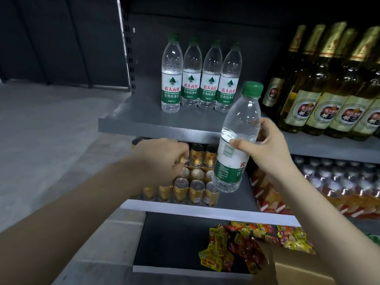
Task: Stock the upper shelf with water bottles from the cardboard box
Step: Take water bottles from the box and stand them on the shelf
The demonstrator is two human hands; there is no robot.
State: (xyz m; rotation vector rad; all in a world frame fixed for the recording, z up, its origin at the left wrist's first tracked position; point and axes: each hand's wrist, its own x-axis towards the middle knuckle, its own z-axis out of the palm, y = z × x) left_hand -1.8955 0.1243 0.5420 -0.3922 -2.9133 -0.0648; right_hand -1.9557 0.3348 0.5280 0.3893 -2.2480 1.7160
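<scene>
My right hand [269,147] grips a clear water bottle [236,138] with a green cap and green-white label, tilted, just in front of the upper shelf's [144,120] front edge. Several matching bottles [200,77] stand upright in a row on that grey shelf, left of centre. My left hand [164,159] hovers below the shelf edge in front of gold cans, its fingers curled and holding nothing that I can see. A corner of the cardboard box [296,264] shows at the bottom right.
Green glass beer bottles [320,89] fill the right part of the upper shelf. Gold cans [195,182] and orange drink bottles [339,186] stand on the shelf below. Snack packets [246,245] lie on the lowest shelf. Grey floor lies to the left.
</scene>
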